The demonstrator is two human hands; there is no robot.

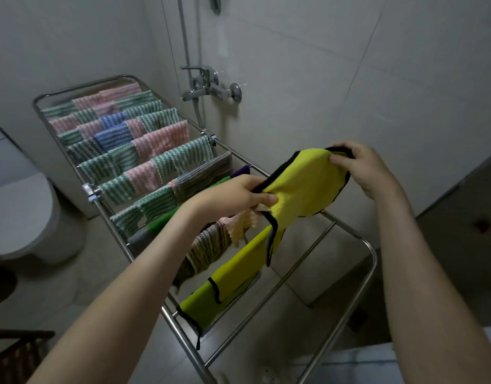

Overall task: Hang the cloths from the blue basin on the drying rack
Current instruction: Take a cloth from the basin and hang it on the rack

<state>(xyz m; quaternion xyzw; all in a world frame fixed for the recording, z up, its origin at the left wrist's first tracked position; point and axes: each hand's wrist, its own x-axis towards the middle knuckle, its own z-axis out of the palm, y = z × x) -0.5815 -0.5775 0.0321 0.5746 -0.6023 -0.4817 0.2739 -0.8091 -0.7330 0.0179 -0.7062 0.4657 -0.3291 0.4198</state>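
Against grey bathroom tiles, both hands hold a yellow black-edged cloth (pixel 302 178) above the steel drying rack (pixel 373 261), left hand (pixel 243 194) and right hand (pixel 362 169) pinching opposite edges, seemingly spreading it; next it likely needs lowering over a free near rail.

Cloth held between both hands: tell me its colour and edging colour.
It is a yellow fabric cloth with black edging, best seen in the head view.

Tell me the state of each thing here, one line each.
Drying rack, unfolded, nearest rails bare.
Held yellow cloth, stretched out, not yet hung.
Left hand, pinching that cloth.
Right hand, pinching it too.
Other yellow cloth, draped over a rail.
Striped cloths, draped over far rails.
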